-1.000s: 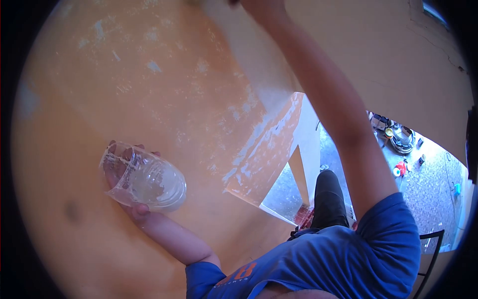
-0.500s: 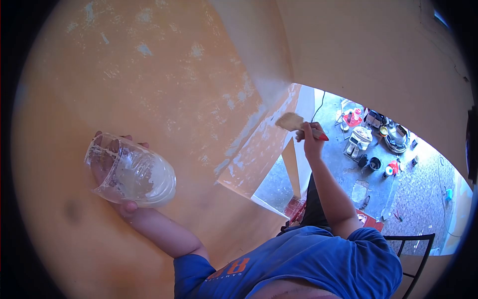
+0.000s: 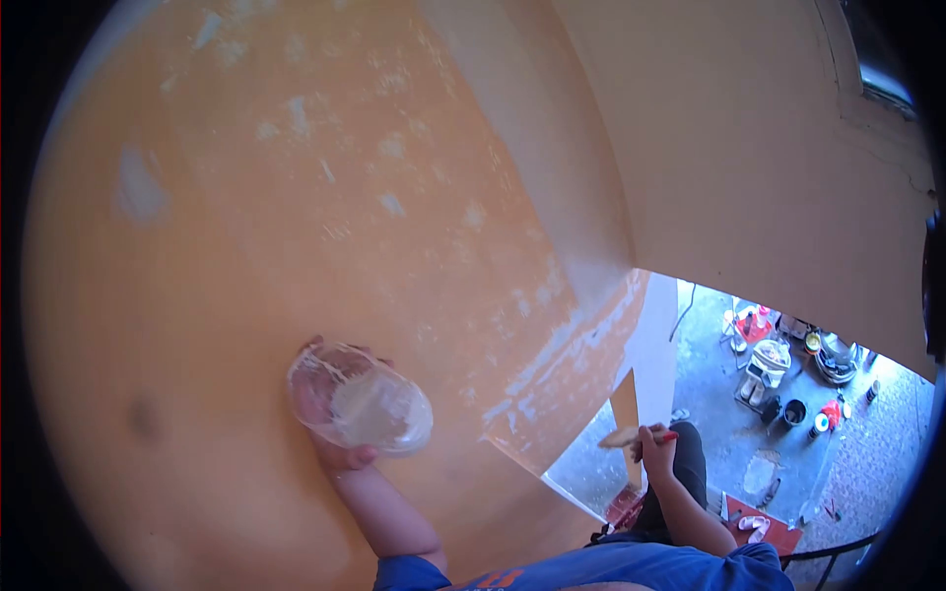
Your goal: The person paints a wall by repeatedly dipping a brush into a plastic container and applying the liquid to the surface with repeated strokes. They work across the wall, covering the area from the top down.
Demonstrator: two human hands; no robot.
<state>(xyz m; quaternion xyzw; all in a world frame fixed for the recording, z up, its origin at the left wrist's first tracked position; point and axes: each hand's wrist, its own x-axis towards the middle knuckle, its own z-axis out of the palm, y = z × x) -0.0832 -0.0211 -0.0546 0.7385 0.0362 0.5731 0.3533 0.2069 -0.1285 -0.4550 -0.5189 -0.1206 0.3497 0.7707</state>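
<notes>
Head view: orange wall [image 3: 296, 197] with pale patches across the left and centre, cream wall [image 3: 769, 177] at upper right, cluttered grey floor [image 3: 847, 443] at lower right. Left hand [image 3: 335, 433] near centre, grip wrapped around a clear plastic cup [image 3: 360, 399] smeared with whitish paint. Right hand [image 3: 655, 448], low and right of centre, grip closed on a paintbrush [image 3: 631, 435], forearm raised from the blue sleeve [image 3: 690, 571].

container [image 3: 361, 402]: clear plastic, whitish paint inside, tilted, against orange wall [image 3: 246, 246]
brush [image 3: 631, 435]: pale bristles, red handle, low beside wall corner
</notes>
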